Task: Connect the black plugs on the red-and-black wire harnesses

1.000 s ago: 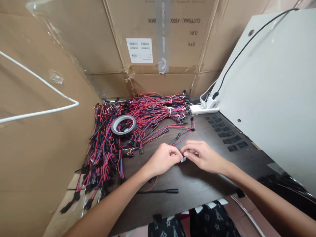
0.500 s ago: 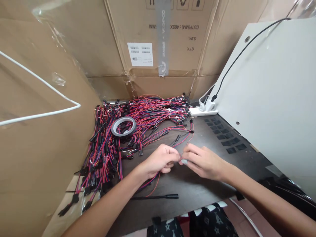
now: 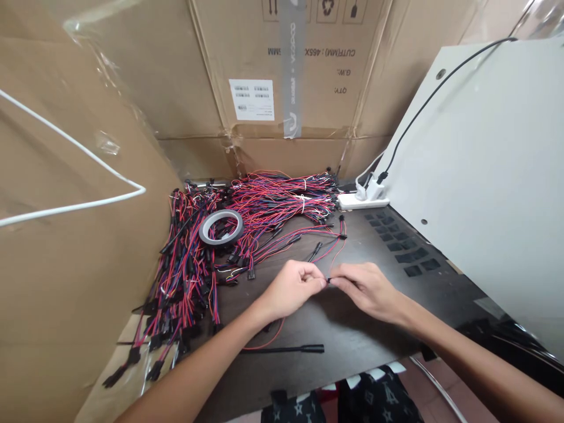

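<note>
Black wire connector (image 3: 328, 281), just one, pinched between the fingertips of left hand (image 3: 291, 288) and right hand (image 3: 368, 291), held together.

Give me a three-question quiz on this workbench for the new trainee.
1. Where does the roll of tape rest? A. in a cardboard box; B. on the heap of red, blue and black wires; C. on the floor.
2. True or false: the left hand and the right hand both pinch a small black connector.
3. What is the white strip with plugs in it at the far end of the dark tabletop?

Key: 1. B; 2. True; 3. A power strip.
</note>
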`<state>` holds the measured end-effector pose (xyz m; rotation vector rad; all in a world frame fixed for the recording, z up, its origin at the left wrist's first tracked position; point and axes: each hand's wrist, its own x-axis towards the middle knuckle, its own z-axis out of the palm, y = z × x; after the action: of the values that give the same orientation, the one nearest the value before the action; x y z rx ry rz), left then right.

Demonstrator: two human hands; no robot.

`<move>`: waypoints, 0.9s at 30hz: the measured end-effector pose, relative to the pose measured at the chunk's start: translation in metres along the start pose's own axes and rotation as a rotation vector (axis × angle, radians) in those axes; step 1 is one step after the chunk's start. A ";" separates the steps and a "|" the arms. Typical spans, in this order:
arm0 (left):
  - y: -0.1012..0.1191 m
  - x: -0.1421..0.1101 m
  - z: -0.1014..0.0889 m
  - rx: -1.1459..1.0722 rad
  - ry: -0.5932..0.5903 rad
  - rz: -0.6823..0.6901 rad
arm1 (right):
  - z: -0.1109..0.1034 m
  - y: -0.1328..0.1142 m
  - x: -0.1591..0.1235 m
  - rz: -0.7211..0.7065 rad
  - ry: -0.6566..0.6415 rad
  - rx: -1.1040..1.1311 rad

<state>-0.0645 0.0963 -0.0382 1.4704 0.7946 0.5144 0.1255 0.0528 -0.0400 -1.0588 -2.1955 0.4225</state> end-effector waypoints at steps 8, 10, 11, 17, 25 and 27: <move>0.002 -0.004 -0.001 0.397 0.007 0.183 | 0.002 -0.003 0.008 0.429 -0.081 0.442; 0.002 -0.005 0.000 0.458 0.031 0.226 | 0.004 -0.002 0.011 0.511 -0.090 0.562; 0.002 -0.006 0.001 0.487 0.045 0.248 | 0.004 -0.002 0.012 0.549 -0.097 0.617; -0.001 -0.009 0.004 0.613 0.143 0.410 | 0.004 -0.004 0.019 0.704 -0.127 0.807; -0.007 -0.011 0.002 0.720 0.144 0.649 | 0.003 -0.012 0.023 0.816 -0.200 0.793; -0.010 -0.011 0.002 0.783 0.120 0.746 | 0.004 -0.011 0.023 0.822 -0.213 0.750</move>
<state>-0.0715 0.0866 -0.0460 2.5091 0.5287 0.9111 0.1059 0.0634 -0.0272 -1.4391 -1.4151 1.6214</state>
